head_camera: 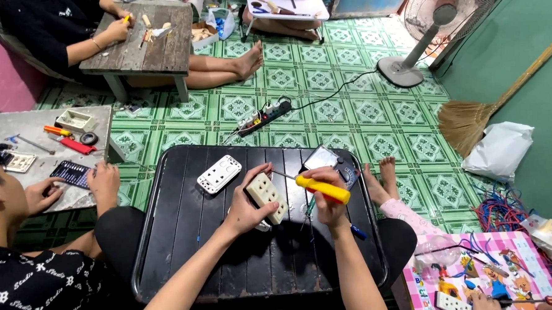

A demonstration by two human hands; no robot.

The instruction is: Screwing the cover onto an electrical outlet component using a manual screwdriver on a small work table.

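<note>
Over a black slatted tray table [187, 252], left hand [246, 207] grips a cream socket plate [267, 197], tilted. Right hand [328, 202] is closed round a yellow-handled screwdriver [321, 188], tip touching plate's top edge. White socket cover [219, 173] lies nearby on the tray.

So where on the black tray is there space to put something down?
The black tray is bare along its near edge and left side, below the white socket plate. It is crowded around the left hand and right hand.
</note>
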